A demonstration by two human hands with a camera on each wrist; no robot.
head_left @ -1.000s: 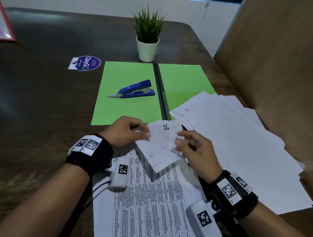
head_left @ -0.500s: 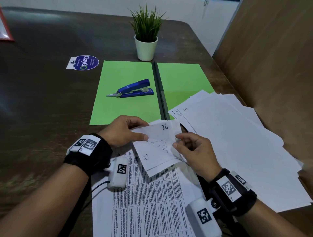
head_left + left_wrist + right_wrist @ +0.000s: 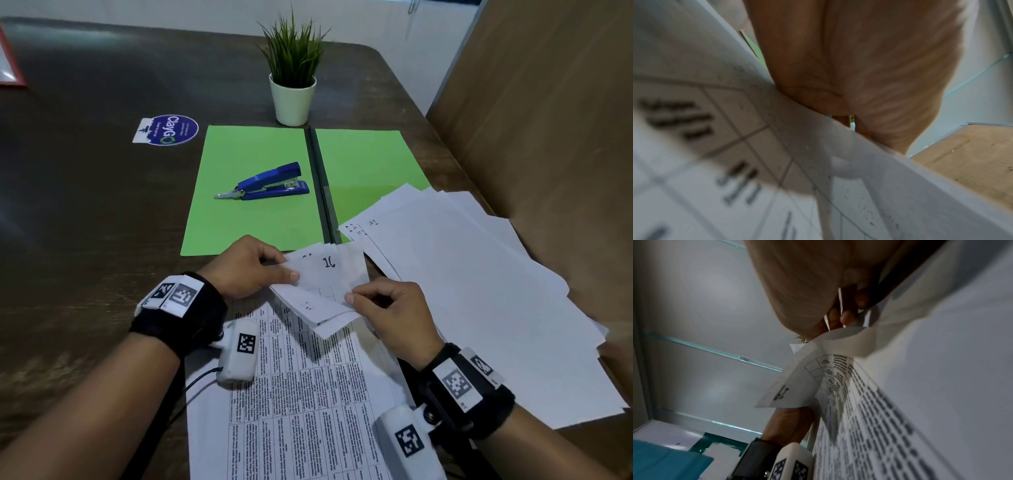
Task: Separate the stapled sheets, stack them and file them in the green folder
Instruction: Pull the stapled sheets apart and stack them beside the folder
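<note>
Left hand (image 3: 251, 265): pinches the upper-left edge of the stapled sheets (image 3: 322, 291), thumb on top, fingers beneath.
Right hand (image 3: 387, 308): pinches the sheets' right edge at a folded-back corner, thumb and forefinger closed on the paper.
Sheets: held between both hands just above the table (image 3: 85, 205), front-centre; top corners turned back, a handwritten "16" showing. The staple itself cannot be made out.
Folder (image 3: 257, 205): green, lying open beyond the hands, nothing filed in it yet.
Stapler (image 3: 263, 183): blue, resting on the folder's left leaf; would have to be moved before filing.
Loose pile (image 3: 479, 291): white sheets fanned unevenly at right, overlapping the folder's right leaf.
Risk, tearing: judged likely if the hands pull apart while the staple still bites; the corner would rip.
Risk, creasing: the folded corner may set if pinched harder.
Risk, disorder: the fanned pile sits near the right forearm; a sweep could scatter it and spoil the order.
Risk, staple: a freed staple could drop unseen among the papers.
</note>
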